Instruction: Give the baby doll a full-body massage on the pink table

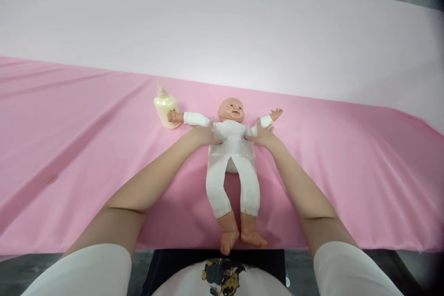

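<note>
A baby doll (231, 143) in a white cloth body lies on its back, head toward the wall and feet at the table's near edge. My left hand (205, 135) grips the side of its chest below the armpit, the thumb on the front. On the opposite side my right hand (262, 135) holds the chest the same way, fingers behind the doll's arm. Both of the doll's arms stretch outward. Beside its hand on the left stands a cream pump bottle (166, 110), partly covered by that small hand.
A pink cloth (104, 148) with folds covers the table. Behind it rises a plain white wall panel (208, 23). The table's front edge runs just before my body, with grey floor (31, 270) below.
</note>
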A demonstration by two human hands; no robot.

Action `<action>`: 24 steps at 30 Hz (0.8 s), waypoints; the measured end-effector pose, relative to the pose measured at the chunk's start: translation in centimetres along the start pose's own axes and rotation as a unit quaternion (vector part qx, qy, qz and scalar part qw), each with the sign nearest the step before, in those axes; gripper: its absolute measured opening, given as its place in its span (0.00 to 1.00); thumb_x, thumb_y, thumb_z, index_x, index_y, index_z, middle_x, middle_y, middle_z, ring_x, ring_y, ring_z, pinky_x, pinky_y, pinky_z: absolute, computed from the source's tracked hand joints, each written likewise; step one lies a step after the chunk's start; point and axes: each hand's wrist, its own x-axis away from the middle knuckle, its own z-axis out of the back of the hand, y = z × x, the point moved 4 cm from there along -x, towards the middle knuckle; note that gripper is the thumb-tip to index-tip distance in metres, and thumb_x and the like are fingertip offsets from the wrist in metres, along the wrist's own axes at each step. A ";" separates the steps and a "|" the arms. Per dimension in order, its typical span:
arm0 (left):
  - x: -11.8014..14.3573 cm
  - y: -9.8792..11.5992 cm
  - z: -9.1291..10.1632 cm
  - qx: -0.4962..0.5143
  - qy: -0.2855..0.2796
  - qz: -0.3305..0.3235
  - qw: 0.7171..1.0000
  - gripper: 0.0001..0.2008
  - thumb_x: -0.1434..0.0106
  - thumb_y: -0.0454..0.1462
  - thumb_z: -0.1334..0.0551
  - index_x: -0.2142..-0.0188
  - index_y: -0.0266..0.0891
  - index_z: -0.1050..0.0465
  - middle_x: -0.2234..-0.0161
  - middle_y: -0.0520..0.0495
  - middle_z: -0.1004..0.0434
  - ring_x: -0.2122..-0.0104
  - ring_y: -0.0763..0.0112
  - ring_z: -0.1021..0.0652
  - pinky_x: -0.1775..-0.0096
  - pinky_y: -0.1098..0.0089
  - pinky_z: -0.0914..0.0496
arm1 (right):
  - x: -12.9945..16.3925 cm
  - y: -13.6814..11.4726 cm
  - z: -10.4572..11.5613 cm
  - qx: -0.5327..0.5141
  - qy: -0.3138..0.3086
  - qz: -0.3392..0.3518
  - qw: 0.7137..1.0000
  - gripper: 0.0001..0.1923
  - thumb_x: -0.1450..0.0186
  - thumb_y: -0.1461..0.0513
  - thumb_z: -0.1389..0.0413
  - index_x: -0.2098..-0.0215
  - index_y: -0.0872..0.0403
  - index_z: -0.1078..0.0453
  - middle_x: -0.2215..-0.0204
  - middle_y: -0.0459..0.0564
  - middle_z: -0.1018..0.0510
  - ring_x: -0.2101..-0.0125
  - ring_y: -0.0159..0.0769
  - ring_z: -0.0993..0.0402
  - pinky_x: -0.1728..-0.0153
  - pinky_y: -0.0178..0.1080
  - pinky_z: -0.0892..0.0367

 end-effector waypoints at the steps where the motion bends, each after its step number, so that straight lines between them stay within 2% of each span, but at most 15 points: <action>1: 0.1 0.2 -0.1 -0.010 -0.017 0.015 1.000 0.52 0.50 0.54 0.31 0.30 0.39 0.46 0.38 0.29 0.31 0.35 0.31 0.37 0.38 0.40 0.45 | -0.3 -0.2 0.0 -0.024 0.019 0.028 0.999 0.73 0.55 0.44 0.28 0.25 0.53 0.67 0.27 0.69 0.73 0.29 0.75 0.74 0.35 0.71 0.61; 3: 0.2 0.6 -0.1 -0.027 -0.031 0.044 0.998 0.55 0.47 0.54 0.32 0.28 0.36 0.54 0.31 0.25 0.46 0.30 0.27 0.53 0.36 0.37 0.53 | -0.7 -0.8 0.0 -0.072 0.054 0.107 0.990 0.69 0.52 0.47 0.30 0.26 0.53 0.66 0.27 0.65 0.72 0.28 0.71 0.70 0.34 0.69 0.58; 4: 0.2 0.7 -0.1 -0.025 -0.029 0.057 0.998 0.57 0.47 0.54 0.31 0.28 0.34 0.57 0.30 0.22 0.53 0.30 0.26 0.59 0.36 0.36 0.53 | -0.7 -1.1 -0.1 -0.091 0.067 0.149 0.982 0.65 0.49 0.48 0.32 0.26 0.53 0.65 0.27 0.64 0.68 0.28 0.67 0.66 0.34 0.67 0.56; 7: -0.1 0.6 0.1 0.005 -0.027 0.072 0.997 0.63 0.48 0.53 0.29 0.27 0.36 0.68 0.29 0.19 0.71 0.31 0.24 0.67 0.38 0.35 0.49 | -0.8 -1.6 -0.1 -0.142 0.106 0.232 0.956 0.52 0.42 0.51 0.39 0.27 0.51 0.59 0.30 0.61 0.49 0.30 0.57 0.52 0.33 0.62 0.49; 9: -0.6 0.3 0.1 0.029 -0.011 0.053 0.998 0.67 0.51 0.51 0.27 0.27 0.40 0.74 0.29 0.20 0.78 0.32 0.25 0.69 0.39 0.33 0.48 | -1.1 -1.1 -0.2 -0.198 0.143 0.219 0.945 0.51 0.43 0.52 0.39 0.27 0.51 0.57 0.33 0.62 0.42 0.34 0.54 0.43 0.35 0.59 0.43; 11: -1.4 -0.1 0.1 0.052 0.020 0.005 0.998 0.72 0.56 0.49 0.24 0.28 0.42 0.76 0.29 0.21 0.81 0.32 0.24 0.70 0.39 0.32 0.48 | -1.8 -0.1 -0.4 -0.278 0.161 0.166 0.932 0.56 0.45 0.51 0.38 0.27 0.52 0.61 0.36 0.64 0.38 0.40 0.52 0.35 0.40 0.57 0.36; 14: -2.9 -0.1 0.1 0.112 0.093 -0.145 0.979 0.74 0.59 0.48 0.22 0.27 0.44 0.73 0.27 0.25 0.74 0.29 0.29 0.63 0.37 0.37 0.48 | -3.1 1.4 -1.1 -0.380 0.142 0.088 0.910 0.59 0.46 0.50 0.39 0.27 0.56 0.67 0.39 0.65 0.33 0.47 0.49 0.28 0.48 0.52 0.29; 16: -3.8 -0.4 -0.1 0.161 0.152 -0.224 0.949 0.71 0.56 0.48 0.23 0.27 0.41 0.72 0.28 0.25 0.62 0.30 0.33 0.52 0.36 0.42 0.45 | -3.6 1.7 -1.5 -0.394 0.126 0.073 0.907 0.53 0.44 0.49 0.43 0.28 0.59 0.60 0.41 0.64 0.32 0.46 0.47 0.28 0.48 0.48 0.28; 18: -4.7 -1.4 -0.4 0.189 0.200 -0.210 0.938 0.67 0.52 0.46 0.25 0.28 0.36 0.71 0.34 0.23 0.46 0.35 0.36 0.39 0.39 0.43 0.40 | -3.6 1.6 -1.6 -0.377 0.126 0.073 0.915 0.44 0.41 0.51 0.49 0.31 0.60 0.54 0.40 0.63 0.32 0.44 0.45 0.29 0.48 0.46 0.29; 20: -5.3 -2.4 -1.0 0.192 0.234 -0.157 0.940 0.60 0.48 0.44 0.27 0.28 0.32 0.65 0.42 0.25 0.36 0.42 0.39 0.31 0.43 0.44 0.36 | -3.1 1.3 -1.4 -0.353 0.148 0.078 0.921 0.40 0.39 0.53 0.53 0.32 0.58 0.55 0.38 0.63 0.35 0.43 0.42 0.31 0.46 0.46 0.30; 22: -5.5 -3.1 -1.5 0.184 0.258 -0.125 0.940 0.49 0.46 0.43 0.29 0.32 0.31 0.51 0.47 0.30 0.33 0.46 0.44 0.29 0.45 0.46 0.34 | -2.4 0.9 -1.1 -0.333 0.185 0.095 0.920 0.39 0.38 0.54 0.54 0.32 0.57 0.60 0.35 0.63 0.40 0.40 0.40 0.34 0.44 0.46 0.32; 24: -5.4 -3.6 -1.8 0.190 0.279 -0.113 0.934 0.37 0.45 0.43 0.29 0.41 0.33 0.40 0.49 0.33 0.33 0.46 0.48 0.29 0.45 0.49 0.33 | -1.6 0.4 -0.8 -0.308 0.216 0.131 0.917 0.41 0.36 0.53 0.55 0.31 0.57 0.66 0.31 0.65 0.49 0.35 0.39 0.41 0.40 0.46 0.37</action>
